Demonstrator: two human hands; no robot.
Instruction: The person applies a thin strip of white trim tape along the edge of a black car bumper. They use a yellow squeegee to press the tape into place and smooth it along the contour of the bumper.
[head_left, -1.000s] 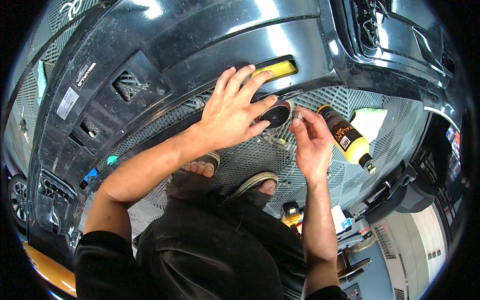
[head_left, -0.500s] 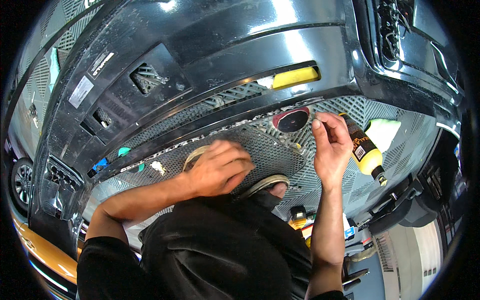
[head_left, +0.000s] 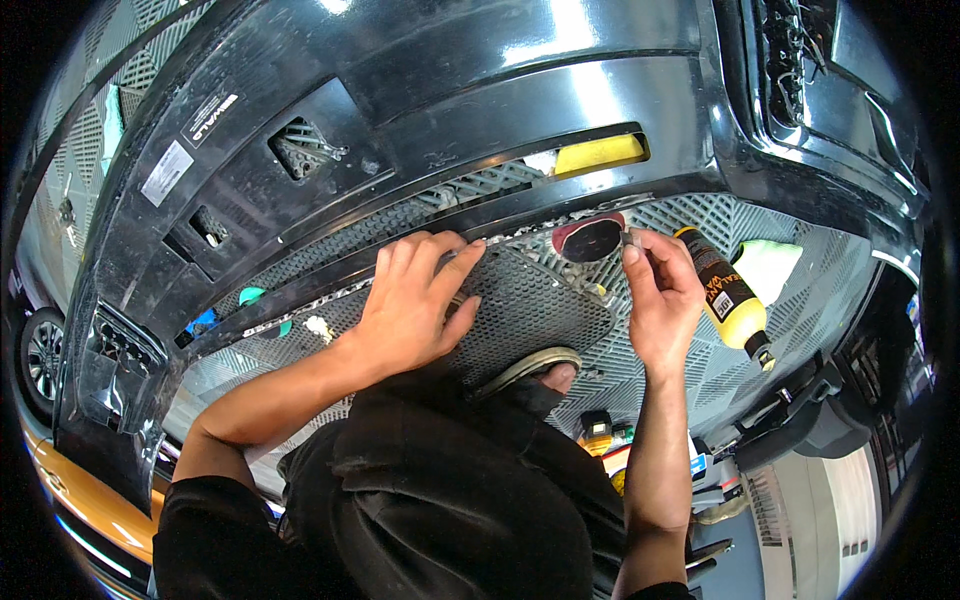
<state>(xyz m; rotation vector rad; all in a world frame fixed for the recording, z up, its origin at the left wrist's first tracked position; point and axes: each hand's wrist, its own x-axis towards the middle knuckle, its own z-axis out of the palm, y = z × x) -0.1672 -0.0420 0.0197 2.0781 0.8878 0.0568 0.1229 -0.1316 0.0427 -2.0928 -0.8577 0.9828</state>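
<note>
A large black car bumper (head_left: 480, 95) spans the upper part of the view, with a rough whitish line along its near lower edge. On that edge rest the fingertips of my left hand (head_left: 415, 300), its fingers spread and nothing held. My right hand (head_left: 662, 300) is raised on the right, thumb and forefinger pinched on a small greyish piece too small to name. Just left of that pinch, on the floor beneath, lies a round dark disc with a red rim (head_left: 590, 240). Beside my right hand is a yellow bottle (head_left: 728, 300) with a dark label and a black nozzle.
A pale green cloth (head_left: 768, 268) lies beyond the bottle. Through a bumper slot shows a yellow block (head_left: 598, 153). Grey floor grating (head_left: 540, 300) lies below. A yellow-and-black tool (head_left: 597, 430) sits near my legs, a black seat (head_left: 830, 420) at right, an orange car (head_left: 95, 490) at left.
My left hand has moved up and forward from above my lap, and its fingers have spread onto the bumper's edge. My right hand keeps its pinch, nearly in place.
</note>
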